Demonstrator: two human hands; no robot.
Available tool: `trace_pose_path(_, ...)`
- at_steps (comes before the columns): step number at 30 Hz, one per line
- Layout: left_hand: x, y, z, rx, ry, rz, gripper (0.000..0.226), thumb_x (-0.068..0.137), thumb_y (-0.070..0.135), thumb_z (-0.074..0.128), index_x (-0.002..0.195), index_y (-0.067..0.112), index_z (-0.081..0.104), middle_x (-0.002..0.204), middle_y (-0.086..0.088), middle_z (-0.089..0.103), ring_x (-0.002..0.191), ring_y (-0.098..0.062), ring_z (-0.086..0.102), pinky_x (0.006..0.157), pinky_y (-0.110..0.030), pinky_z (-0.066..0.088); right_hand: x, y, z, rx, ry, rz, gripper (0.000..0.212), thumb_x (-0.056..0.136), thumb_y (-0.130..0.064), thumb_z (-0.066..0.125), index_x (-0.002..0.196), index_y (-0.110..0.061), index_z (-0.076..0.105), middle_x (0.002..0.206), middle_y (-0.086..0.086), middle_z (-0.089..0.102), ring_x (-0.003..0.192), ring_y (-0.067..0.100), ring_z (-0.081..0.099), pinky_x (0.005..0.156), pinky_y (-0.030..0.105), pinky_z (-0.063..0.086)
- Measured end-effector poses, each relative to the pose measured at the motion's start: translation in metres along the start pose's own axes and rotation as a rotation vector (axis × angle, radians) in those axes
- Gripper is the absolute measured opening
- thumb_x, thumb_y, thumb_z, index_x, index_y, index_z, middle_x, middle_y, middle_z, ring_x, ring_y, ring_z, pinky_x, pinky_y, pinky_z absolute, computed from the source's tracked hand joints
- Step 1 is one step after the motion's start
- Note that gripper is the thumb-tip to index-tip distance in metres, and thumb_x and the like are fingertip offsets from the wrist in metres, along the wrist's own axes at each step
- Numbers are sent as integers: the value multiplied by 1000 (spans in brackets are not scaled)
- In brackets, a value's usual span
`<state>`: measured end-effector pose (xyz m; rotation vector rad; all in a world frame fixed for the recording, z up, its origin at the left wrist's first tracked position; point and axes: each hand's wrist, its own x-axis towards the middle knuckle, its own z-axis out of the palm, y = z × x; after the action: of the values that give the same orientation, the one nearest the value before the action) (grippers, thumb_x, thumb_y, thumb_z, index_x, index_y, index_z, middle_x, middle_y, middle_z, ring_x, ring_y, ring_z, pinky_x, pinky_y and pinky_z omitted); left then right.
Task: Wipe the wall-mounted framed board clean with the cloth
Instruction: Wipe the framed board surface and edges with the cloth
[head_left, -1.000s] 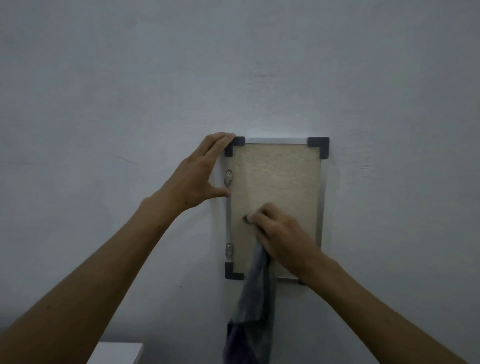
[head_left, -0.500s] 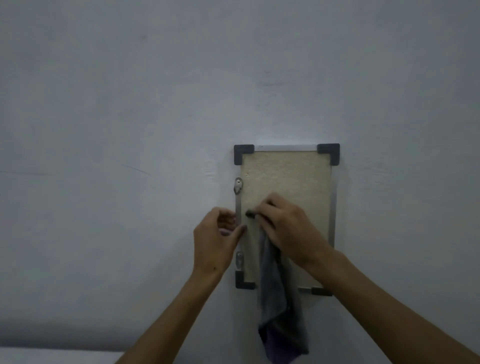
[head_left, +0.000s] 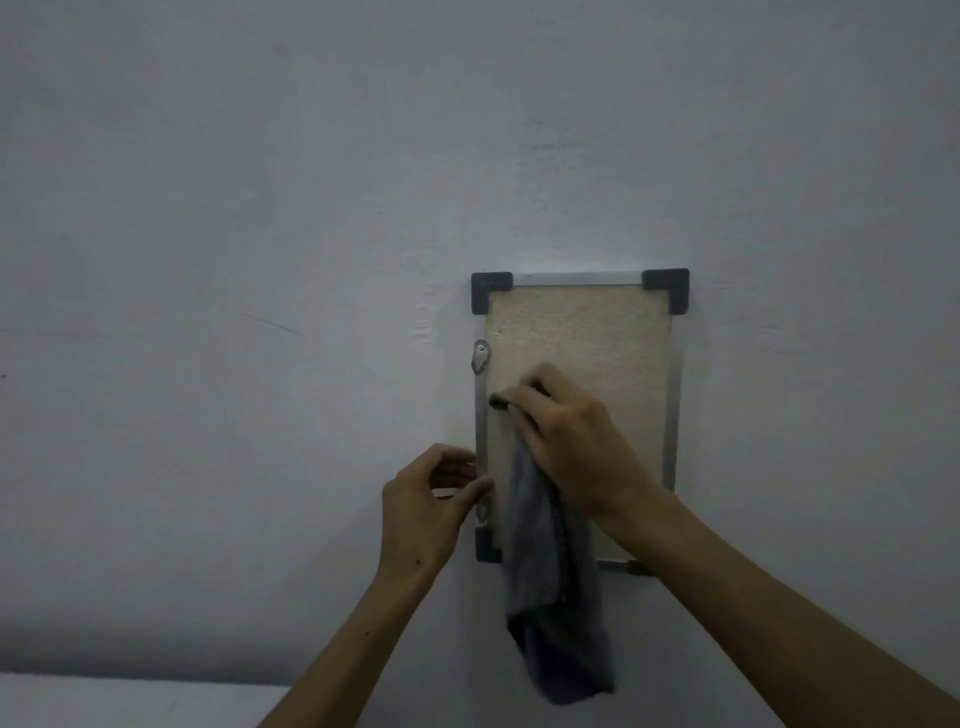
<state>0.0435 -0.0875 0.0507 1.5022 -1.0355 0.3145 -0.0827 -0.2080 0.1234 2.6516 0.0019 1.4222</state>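
**Board on the wall, cloth pressed on it**

Board (head_left: 579, 338) hangs flat on a pale grey wall (head_left: 260, 208). It is tall and thin, with a light, rough middle, a silver frame and dark caps (head_left: 491, 288) on its corners. A small metal clip (head_left: 480, 356) sits on the left side of the board's frame, up near the top. A second clip (head_left: 483, 512) sits lower on that same side, close above the bottom left corner cap.

The right hand (head_left: 566, 441) lies over the middle of the board. Its fingers are bent around the top of a grey cloth (head_left: 545, 571) and press it on the board. A dark bit of the cloth pokes out past the fingertips, near the left side of the frame. The rest of the cloth hangs down over the lower part of the board and past its bottom edge. The end of the cloth looks darker, a bit purple.

The left hand (head_left: 426, 499) is at the left edge of the board, low down, between the two clips. Its fingers are curled and the thumb points up to the frame. The thumb tip is right at the silver edge. I cannot tell if this hand really grips the frame or only touches it.

Below the board, at the bottom left corner of the view, there is a pale flat surface (head_left: 130, 701).
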Motion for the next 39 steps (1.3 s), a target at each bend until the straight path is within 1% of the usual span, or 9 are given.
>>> trace_pose_path(5,-3,-2,1,-1,9,-11,19,80,24,82,95,16,74,86,9,74,79,1,70,74,-13,57,-15,-4,8,-93,-312,-151,18,97,-11,58,113,-7,66,105,8,58,86,19,58,73,34,55)
trace_pose_path(11,-4,-3,1,4,12,-52,16,80,27,82,90,19,73,82,11,73,76,1,69,69,-13,57,28,8,-13,-39,31,-30,11,98,-12,59,105,-5,63,108,10,56,81,15,58,73,30,58)
trace_pose_path(20,-3,-9,-3,43,-63,-6,22,74,23,86,91,17,73,81,9,74,76,0,70,71,-13,57,-38,-5,21,-67,-251,-114,28,92,-4,65,120,-8,62,114,9,59,96,21,59,79,32,57)
trace_pose_path(22,-3,-9,-4,41,-67,-4,23,74,23,87,91,17,74,80,10,74,75,1,70,70,-14,58,-45,-5,23,-43,-192,-44,21,92,-4,65,112,-10,62,109,7,59,89,18,60,75,30,58)
trace_pose_path(27,-1,-11,-4,45,-82,-1,19,75,23,86,89,16,74,78,10,74,72,1,70,68,-15,58,-54,-12,33,49,244,312,14,88,-4,70,97,-6,61,92,9,60,72,7,51,67,14,47)
trace_pose_path(31,0,-12,-6,89,-125,16,17,77,24,83,89,17,75,77,12,73,73,3,70,69,-12,57,-71,-30,48,41,37,214,23,82,-3,77,102,-4,65,97,11,64,74,16,65,69,21,58)
trace_pose_path(33,1,-13,-7,88,-145,19,16,77,23,84,88,17,74,76,12,73,72,3,71,70,-14,58,-68,-22,41,73,136,310,14,87,-5,72,97,-6,62,93,8,61,71,13,60,64,21,57)
trace_pose_path(36,5,-12,-9,68,-170,-2,16,76,22,85,86,17,74,74,9,75,68,1,72,68,-17,59,-64,-11,29,98,363,469,12,89,-5,68,96,-6,59,91,7,58,72,9,54,65,7,44)
trace_pose_path(39,8,-10,-11,82,-198,-3,16,75,23,85,85,15,74,73,8,75,66,1,72,66,-16,59,-73,-21,37,95,155,339,19,90,-5,68,108,-7,61,103,8,61,82,13,61,75,14,51)
